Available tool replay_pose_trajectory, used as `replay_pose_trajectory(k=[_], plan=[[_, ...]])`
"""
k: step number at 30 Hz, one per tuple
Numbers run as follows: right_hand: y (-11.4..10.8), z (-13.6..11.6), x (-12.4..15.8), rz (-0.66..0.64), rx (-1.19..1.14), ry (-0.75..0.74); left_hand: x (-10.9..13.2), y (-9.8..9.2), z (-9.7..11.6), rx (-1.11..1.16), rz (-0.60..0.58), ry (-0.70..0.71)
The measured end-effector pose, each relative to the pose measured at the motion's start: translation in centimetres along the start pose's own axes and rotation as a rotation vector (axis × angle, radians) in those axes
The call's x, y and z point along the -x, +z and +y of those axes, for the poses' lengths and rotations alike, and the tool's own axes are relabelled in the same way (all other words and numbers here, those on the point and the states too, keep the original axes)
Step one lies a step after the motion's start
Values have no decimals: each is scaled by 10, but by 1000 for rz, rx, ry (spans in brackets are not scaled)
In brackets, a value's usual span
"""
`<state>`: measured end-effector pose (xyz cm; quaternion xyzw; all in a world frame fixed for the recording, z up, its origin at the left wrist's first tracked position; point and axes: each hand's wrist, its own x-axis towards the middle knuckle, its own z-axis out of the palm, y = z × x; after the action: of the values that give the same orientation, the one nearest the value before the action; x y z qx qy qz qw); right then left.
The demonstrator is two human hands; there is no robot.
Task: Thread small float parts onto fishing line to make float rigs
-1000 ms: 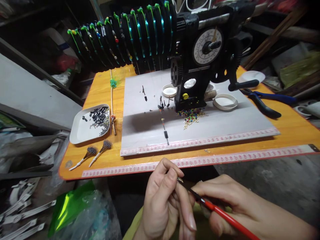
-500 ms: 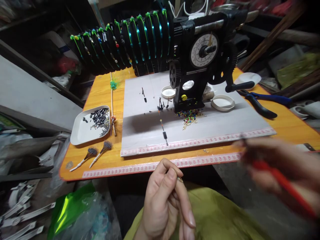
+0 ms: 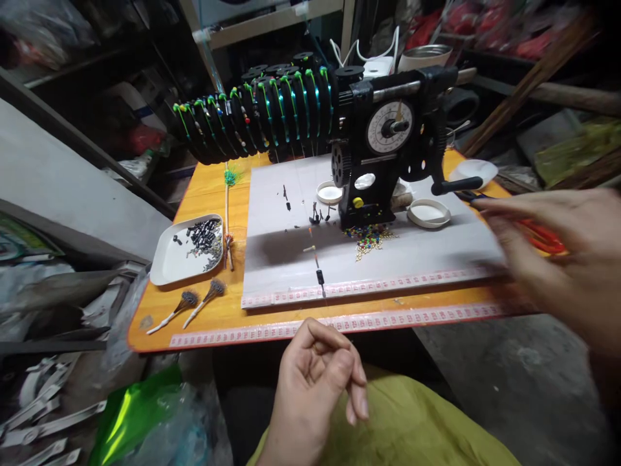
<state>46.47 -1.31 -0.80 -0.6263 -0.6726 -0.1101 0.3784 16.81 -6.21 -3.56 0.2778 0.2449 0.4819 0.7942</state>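
Note:
My left hand is above my lap near the table's front edge, thumb closed against curled fingers. Anything inside that pinch is hidden. Just beyond it, a thin line strung with a black cylindrical bead hangs from the black hand-cranked winder. At the table's right side is my right hand, smeared by motion, its fingers pointing left. Red-orange tool handles show beside its fingers; whether it grips them is unclear. A dark tool tip pokes out near the fingertips.
Several black spools with green-tied line fill the winder's shaft. Coloured beads and gold bits lie on the white board. A white tray of black beads and two bristle-headed sticks are left. A crank handle sticks out right.
My right hand has moved up and onto the table's right side with the red-handled tool. The small gold bit at my left fingers no longer shows. The view has shifted slightly.

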Motion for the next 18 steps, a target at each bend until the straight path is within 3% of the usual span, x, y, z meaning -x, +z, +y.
replay_pose_trajectory(k=[4,5,7,9,12,15,18], plan=[[23,-90,-11,-303,-383,-154,4,-2,3,-211,119,17],[30,-106,-16,-462,-582,-76,5,-1,4,-272,143,17],[40,-129,-27,-630,-871,99,6,0,9,-434,166,17],[45,-141,-36,-695,-989,204,3,1,17,-626,173,64],[44,-146,-43,-670,-1019,151,-8,4,33,-857,206,241],[41,-146,-46,-599,-1046,28,-23,8,45,-912,230,327],[40,-143,-43,-665,-1197,183,-28,10,44,-894,197,335]])
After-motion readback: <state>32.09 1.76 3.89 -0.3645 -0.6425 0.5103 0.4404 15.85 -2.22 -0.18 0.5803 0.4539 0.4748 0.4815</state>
